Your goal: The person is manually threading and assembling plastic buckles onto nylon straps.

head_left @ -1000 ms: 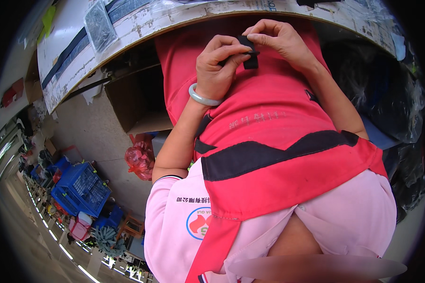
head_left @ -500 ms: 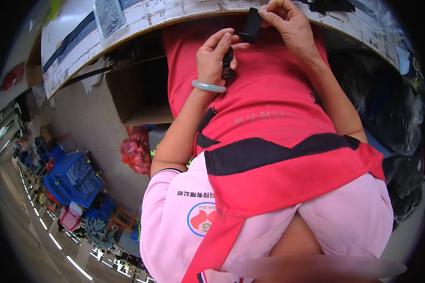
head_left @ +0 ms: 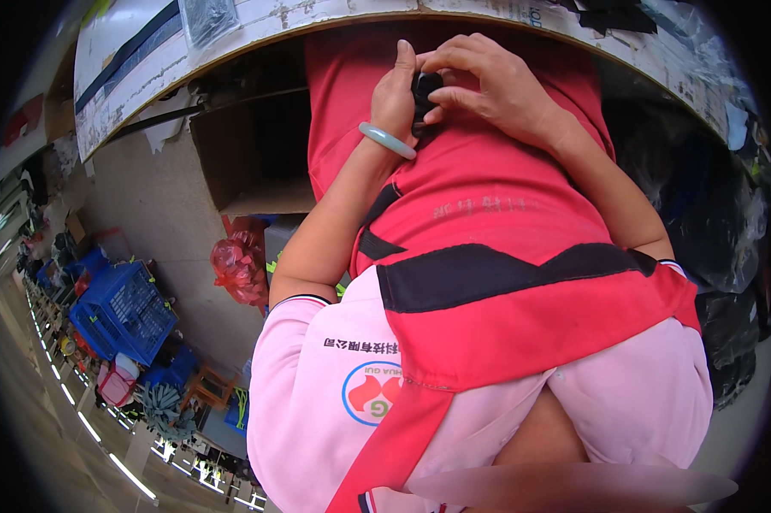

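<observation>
My left hand [head_left: 394,101] is held over the red apron with its thumb pointing up, and its fingers curl around a small bundle of black pieces [head_left: 424,92]. Their exact kind cannot be made out. From the right, my right hand [head_left: 501,85] reaches across, its bent fingers closed at the same black bundle. The two hands meet just short of the table edge and partly hide what they hold. A pale green bangle [head_left: 386,141] circles my left wrist.
A worn white table [head_left: 257,27] curves across the far side, with a clear plastic packet [head_left: 208,21] and black strips [head_left: 616,17] on it. Below stands an open cardboard box [head_left: 257,203]. A red plastic bag [head_left: 238,265] and blue crate [head_left: 129,312] are at left; dark plastic bags [head_left: 702,201] at right.
The flat black piece held up near the table edge is no longer visible there. My right hand has come down and left, onto the bundle in my left hand.
</observation>
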`<state>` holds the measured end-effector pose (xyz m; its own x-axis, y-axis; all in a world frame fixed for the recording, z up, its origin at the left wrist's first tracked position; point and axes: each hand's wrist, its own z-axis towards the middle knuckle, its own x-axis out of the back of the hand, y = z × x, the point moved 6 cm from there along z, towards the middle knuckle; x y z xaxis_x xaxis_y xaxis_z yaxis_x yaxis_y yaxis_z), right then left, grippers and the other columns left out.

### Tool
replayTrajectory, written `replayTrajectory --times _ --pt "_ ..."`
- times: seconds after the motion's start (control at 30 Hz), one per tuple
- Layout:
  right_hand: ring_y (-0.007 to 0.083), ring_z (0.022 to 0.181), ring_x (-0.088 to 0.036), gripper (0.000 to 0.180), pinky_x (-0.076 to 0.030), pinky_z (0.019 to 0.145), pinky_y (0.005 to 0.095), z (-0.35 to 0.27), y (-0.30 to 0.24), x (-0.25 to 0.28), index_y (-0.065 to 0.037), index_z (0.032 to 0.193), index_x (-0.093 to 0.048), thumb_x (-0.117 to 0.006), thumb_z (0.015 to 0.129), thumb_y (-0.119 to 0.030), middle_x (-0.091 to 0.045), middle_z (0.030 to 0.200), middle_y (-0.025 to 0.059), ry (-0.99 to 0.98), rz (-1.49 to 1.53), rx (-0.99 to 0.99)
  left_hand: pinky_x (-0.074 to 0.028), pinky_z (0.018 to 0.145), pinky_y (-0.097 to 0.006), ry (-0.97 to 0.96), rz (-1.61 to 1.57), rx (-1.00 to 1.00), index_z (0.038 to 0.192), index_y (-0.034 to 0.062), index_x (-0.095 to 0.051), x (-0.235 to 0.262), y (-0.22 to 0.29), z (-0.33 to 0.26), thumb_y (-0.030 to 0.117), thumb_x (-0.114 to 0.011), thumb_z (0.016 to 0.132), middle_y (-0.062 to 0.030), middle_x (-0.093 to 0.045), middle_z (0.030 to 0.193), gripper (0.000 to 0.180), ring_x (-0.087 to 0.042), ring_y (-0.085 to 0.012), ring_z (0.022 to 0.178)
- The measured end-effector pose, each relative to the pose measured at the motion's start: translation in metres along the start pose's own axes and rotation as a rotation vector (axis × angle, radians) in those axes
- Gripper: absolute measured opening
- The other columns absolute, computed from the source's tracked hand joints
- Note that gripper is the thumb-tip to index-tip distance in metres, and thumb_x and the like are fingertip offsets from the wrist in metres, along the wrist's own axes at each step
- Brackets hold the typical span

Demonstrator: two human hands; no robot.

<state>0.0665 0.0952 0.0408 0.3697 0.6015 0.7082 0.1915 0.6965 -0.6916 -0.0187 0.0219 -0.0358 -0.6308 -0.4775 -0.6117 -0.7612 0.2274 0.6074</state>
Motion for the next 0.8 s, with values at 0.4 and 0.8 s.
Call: replayTrajectory --times 0.4,0.8 --pt "0.0182 0.077 -0.067 0.018 -0.052 0.070 0.0265 -0.014 0.047 0.001 0.001 0.101 -0.067 -0.061 0.090 -0.012 -0.070 0.087 0.0122 0.068 0.194 -0.302 -0.034 0.036 -0.021 -0.070 0.290 -0.016 0.106 -0.0012 -0.062 -0.007 -0.005 0.005 0.033 -0.048 0.099 -0.0097 -0.067 0.082 0.038 -0.053 -0.0101 0.047" --pt "0.0248 0.100 -0.057 0.024 -0.045 0.089 0.0335 -0.073 0.098 0.142 -0.011 0.106 -0.067 -0.068 0.084 -0.019 -0.065 0.102 0.0059 0.587 -0.527 -0.212 -0.053 0.059 -0.029 -0.147 -0.439 0.384 0.100 0.0018 -0.059 -0.003 -0.026 0.012 0.023 -0.051 0.097 -0.0095 -0.058 0.096 0.023 -0.058 -0.0209 0.087"
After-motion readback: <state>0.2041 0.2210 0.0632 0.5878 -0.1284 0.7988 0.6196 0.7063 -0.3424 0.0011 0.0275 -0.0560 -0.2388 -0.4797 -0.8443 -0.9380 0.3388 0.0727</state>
